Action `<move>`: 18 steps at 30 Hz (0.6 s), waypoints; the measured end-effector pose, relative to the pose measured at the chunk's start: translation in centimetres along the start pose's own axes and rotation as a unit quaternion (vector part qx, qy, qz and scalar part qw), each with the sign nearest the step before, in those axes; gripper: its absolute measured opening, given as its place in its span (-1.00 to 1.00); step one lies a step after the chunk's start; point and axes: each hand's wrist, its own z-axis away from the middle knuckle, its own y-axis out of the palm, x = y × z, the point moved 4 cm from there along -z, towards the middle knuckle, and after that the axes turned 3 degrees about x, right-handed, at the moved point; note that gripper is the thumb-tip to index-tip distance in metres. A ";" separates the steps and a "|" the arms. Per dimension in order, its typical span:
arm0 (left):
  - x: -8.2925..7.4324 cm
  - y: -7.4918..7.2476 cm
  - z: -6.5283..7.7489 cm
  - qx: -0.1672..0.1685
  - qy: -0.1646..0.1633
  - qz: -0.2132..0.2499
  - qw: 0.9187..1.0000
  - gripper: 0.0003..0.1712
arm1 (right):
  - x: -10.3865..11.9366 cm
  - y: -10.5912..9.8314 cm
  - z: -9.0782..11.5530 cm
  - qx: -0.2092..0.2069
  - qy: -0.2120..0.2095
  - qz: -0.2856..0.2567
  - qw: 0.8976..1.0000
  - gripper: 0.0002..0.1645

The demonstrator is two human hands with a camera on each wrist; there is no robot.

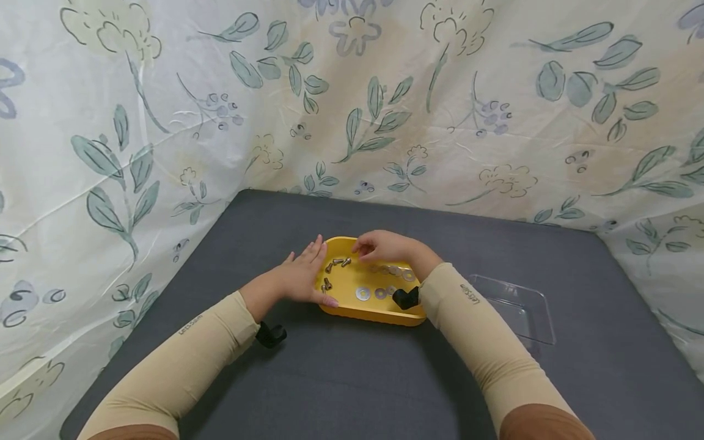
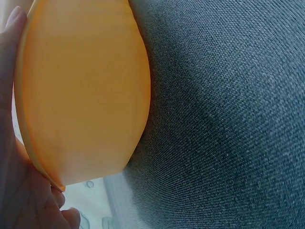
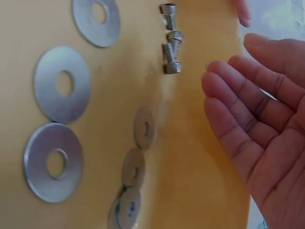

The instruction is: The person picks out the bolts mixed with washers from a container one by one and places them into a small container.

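A yellow tray (image 1: 352, 310) stands on the dark table, with several socket head screws (image 1: 346, 261) at its left and several flat metal washers (image 1: 363, 293) toward the middle and right. My left hand (image 1: 299, 275) rests on the tray's left rim, fingers stretched out, thumb over the near corner. In the left wrist view the hand (image 2: 28, 200) lies along the rim of the tray (image 2: 86, 95). My right hand (image 1: 385, 245) hovers over the tray's far side. In the right wrist view that hand (image 3: 267, 114) has relaxed, slightly bent fingers and holds nothing; screws (image 3: 171, 40) and washers (image 3: 62, 86) lie beyond.
To the right of the yellow tray, a clear plastic container (image 1: 519, 308) sits on the table, partly behind my right forearm. A dark cloth (image 1: 308, 379) covers the tabletop. Floral curtains (image 1: 379, 122) hang along the back and sides.
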 end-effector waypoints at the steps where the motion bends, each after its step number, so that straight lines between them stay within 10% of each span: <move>1: 0.0 0.0 0.0 -0.001 0.000 0.000 1.000 0.50 | 0.0 0.1 -0.1 0.005 0.003 0.003 1.000 -0.61; 18: 0.1 0.2 -0.1 -0.003 0.004 -0.005 1.000 0.49 | -0.6 2.4 -1.8 0.047 0.041 0.096 0.993 -0.39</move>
